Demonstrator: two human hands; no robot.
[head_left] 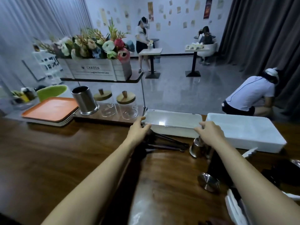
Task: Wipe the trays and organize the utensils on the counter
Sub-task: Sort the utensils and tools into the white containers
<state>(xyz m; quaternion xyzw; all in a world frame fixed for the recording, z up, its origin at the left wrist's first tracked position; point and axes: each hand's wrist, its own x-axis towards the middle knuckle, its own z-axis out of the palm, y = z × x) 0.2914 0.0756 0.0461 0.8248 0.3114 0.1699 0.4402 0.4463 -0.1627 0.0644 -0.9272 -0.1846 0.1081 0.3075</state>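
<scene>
While both arms reach across the wooden counter (48, 151), I have the left hand (138, 129) at the near left corner of the lidded white utensil box (173, 123) and the right hand (209, 131) at its near right corner. The left fingers curl around the lid's edge, thumb on top; the right fingers bend over the rim, though whether they actually pinch it I cannot tell from this angle. The box sits at the far edge of the counter, just right of the shelf post, with a second, open white box (246, 132) just beside it on the right.

I judge the box to be light, stiff plastic. Its lid looks clear and glossy, so it is likely slippery and may lift free of the base if I pull upward on the rim alone. Holding both short ends low, under the lip, should move box and lid together.

Dark tongs (165, 142) lie on the counter touching or nearly touching the box's front, and a small steel cup (197, 146) stands under my right wrist; dragging the box toward me could knock either. To the left, orange trays (50, 109) are stacked near a steel utensil holder (85, 100) and two glass jars (126, 104) with wooden lids.
</scene>
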